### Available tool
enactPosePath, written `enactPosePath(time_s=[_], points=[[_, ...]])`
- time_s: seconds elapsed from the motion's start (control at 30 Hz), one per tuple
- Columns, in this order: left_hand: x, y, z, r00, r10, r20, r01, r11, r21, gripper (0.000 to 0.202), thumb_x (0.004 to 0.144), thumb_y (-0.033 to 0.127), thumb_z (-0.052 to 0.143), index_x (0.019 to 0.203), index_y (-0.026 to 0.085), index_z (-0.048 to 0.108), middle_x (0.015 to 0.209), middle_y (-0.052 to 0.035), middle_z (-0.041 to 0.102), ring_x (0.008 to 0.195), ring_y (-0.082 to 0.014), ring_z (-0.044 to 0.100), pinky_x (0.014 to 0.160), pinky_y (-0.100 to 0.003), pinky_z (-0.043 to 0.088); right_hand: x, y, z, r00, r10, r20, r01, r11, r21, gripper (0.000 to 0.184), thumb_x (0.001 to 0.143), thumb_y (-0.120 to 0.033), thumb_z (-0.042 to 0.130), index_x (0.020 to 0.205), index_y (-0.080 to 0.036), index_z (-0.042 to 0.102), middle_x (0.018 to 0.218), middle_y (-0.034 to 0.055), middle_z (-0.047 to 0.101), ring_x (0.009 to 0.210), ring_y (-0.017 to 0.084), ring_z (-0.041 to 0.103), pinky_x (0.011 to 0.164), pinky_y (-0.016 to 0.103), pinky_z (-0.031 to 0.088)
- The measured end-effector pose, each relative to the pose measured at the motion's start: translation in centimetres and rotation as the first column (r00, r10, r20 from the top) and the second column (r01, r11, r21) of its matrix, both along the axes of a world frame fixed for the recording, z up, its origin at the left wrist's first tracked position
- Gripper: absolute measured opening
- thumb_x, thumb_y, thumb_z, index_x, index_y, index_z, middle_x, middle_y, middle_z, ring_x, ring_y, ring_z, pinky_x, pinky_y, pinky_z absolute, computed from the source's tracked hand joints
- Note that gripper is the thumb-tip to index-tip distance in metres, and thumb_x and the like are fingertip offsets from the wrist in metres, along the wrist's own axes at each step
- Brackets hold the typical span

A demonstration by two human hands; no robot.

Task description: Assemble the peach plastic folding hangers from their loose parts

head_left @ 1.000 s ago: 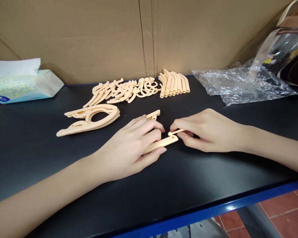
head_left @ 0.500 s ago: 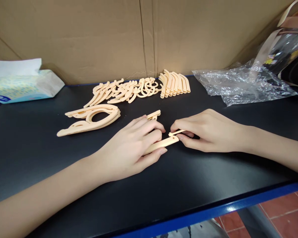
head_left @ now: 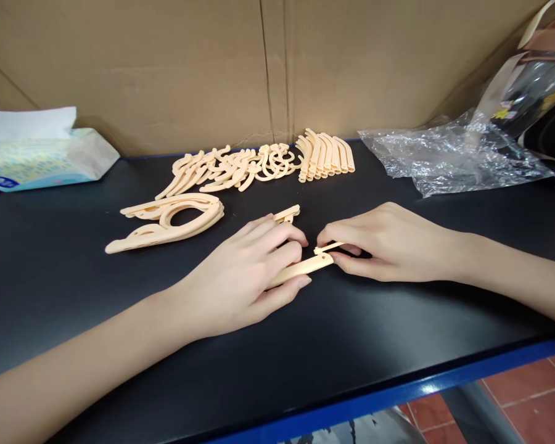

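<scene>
My left hand is closed over a cream plastic hanger arm, whose end with a small hole sticks out between fingers and thumb. Another cream part shows beyond its knuckles; whether the two are joined is hidden. In my right hand, finger and thumb pinch a thin cream plastic piece just above the arm's holed end. Most of this piece is covered by the fingers. To the left lie folded hangers, stacked with their curved hooks forming a ring.
Along the back lie rows of loose hanger parts and bent hanger arms. A tissue pack sits at the left. At the right are a crumpled clear plastic bag and a transparent bag with straps. Cardboard stands behind the black table.
Almost nothing differs. My right thumb has shifted very slightly at the holed end of the arm; both hands keep their hold and place.
</scene>
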State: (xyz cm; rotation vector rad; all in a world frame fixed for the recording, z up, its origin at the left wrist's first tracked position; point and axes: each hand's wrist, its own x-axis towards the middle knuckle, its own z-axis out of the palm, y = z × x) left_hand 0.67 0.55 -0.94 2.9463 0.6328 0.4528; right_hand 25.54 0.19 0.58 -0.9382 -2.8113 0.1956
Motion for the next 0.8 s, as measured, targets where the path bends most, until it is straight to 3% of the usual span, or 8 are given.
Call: enactPosePath(time_s=[0.23,0.53,0.8], points=[[-0.06,-0.07,0.07,1.000,0.004,0.000,-0.004,1.000,0.003,0.017,0.099,0.029,0.045,0.093,0.018,0.056,0.114,-0.0063,0.059,0.108,-0.0215,0.054,0.112,-0.042,0.032,0.11,0.03,-0.11,1.000,0.023,-0.008,-0.023,1.000,0.001,0.012,0.094,-0.025,0.045,0.095,-0.019,0.056,0.071,-0.0050,0.057,0.053,0.008,0.042,0.053,0.024,0.026],[-0.16,-0.14,-0.15,1.000,0.004,0.008,-0.004,1.000,0.002,0.017,0.100,0.030,0.045,0.094,0.018,0.055,0.115,-0.0059,0.058,0.109,-0.0207,0.053,0.113,-0.042,0.030,0.25,0.14,-0.19,0.999,0.024,-0.027,-0.025,1.000,-0.009,0.030,0.097,-0.047,0.047,0.098,-0.019,0.058,0.072,-0.0035,0.059,0.053,0.009,0.046,0.052,0.023,0.027],[-0.01,-0.05,0.06,1.000,0.000,0.005,0.000,1.000,0.002,0.016,0.099,0.028,0.045,0.092,0.018,0.055,0.114,-0.0063,0.059,0.107,-0.0215,0.054,0.111,-0.044,0.033,0.17,0.18,-0.12,0.999,0.031,-0.014,-0.031,0.999,-0.021,0.030,0.100,-0.045,0.042,0.097,-0.019,0.058,0.073,-0.0030,0.059,0.055,0.009,0.046,0.053,0.024,0.027]])
